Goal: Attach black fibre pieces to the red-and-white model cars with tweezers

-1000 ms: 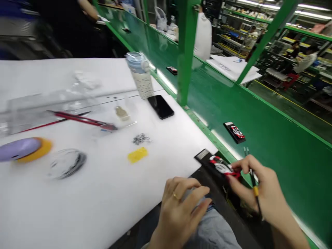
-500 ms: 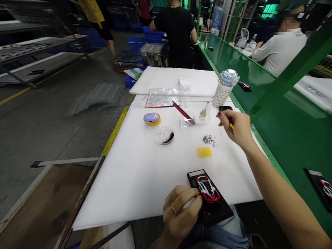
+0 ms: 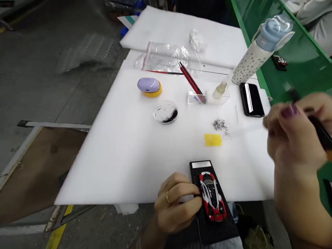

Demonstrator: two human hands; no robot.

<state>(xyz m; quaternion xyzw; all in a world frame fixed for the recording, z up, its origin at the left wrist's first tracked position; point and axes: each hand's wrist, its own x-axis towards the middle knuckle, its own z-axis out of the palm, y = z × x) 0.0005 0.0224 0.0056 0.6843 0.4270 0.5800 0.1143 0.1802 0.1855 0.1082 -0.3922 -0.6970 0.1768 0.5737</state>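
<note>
The left hand [image 3: 176, 204] curls at the near edge of the counter [image 3: 124, 155], fingers closed against the side of a black base [image 3: 207, 207] that carries a small red and white model car [image 3: 212, 197]; half a second ago it held the same base, so the car has stayed put, lying lengthwise at the counter's front edge. The right hand [image 3: 293, 138] has pulled back from above the little heap of dark pins [image 3: 221, 125] toward the person, and is now raised at the right, blurred, pinched around a thin dark tool [image 3: 320, 131] with an orange band. By my reading the tool is being brought to the car. Just beyond the car lie a yellow pad [image 3: 213, 139] and the pins; farther out a round dish [image 3: 165, 113], a clear tray [image 3: 207, 97], a phone [image 3: 251, 100] and a dotted bottle [image 3: 259, 52].
</note>
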